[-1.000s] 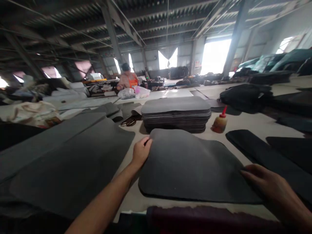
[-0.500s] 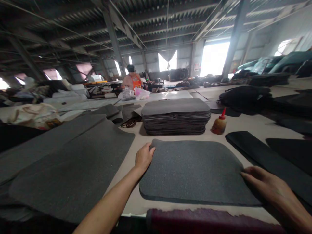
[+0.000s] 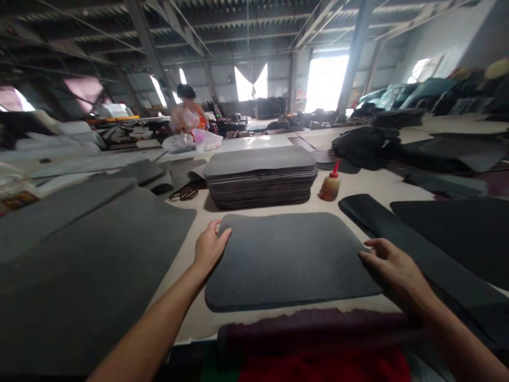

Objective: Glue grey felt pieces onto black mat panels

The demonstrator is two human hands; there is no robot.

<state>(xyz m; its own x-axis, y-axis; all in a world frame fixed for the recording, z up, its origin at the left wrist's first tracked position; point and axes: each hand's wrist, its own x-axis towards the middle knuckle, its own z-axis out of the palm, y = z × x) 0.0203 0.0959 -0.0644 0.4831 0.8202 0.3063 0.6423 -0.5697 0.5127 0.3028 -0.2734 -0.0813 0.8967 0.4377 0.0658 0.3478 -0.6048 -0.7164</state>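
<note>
A dark grey rectangular sheet [image 3: 286, 260] with rounded corners lies flat in front of me; I cannot tell its material. My left hand [image 3: 209, 246] is at its upper left corner, thumb over the top and fingers at the edge, holding it lightly. At the right edge is my right hand [image 3: 392, 268], thumb and fingers apart, the tips touching or very close to the sheet. Just behind stands a neat stack of similar sheets [image 3: 260, 185]. A squeeze bottle [image 3: 330, 185] with a red nozzle and amber contents is right of the stack.
Large grey sheets [image 3: 99, 265] cover the table's left side. Dark pieces [image 3: 453, 239] lie to the right, and a black bundle [image 3: 361, 147] farther back. Maroon material [image 3: 310, 329] hangs along the near edge. Beyond the table is a person [image 3: 189, 114] near plastic bags [image 3: 207, 139].
The view has swung right, so everything sits farther left. My right hand's fingers have spread more at the sheet's edge. My left hand stays at the same corner.
</note>
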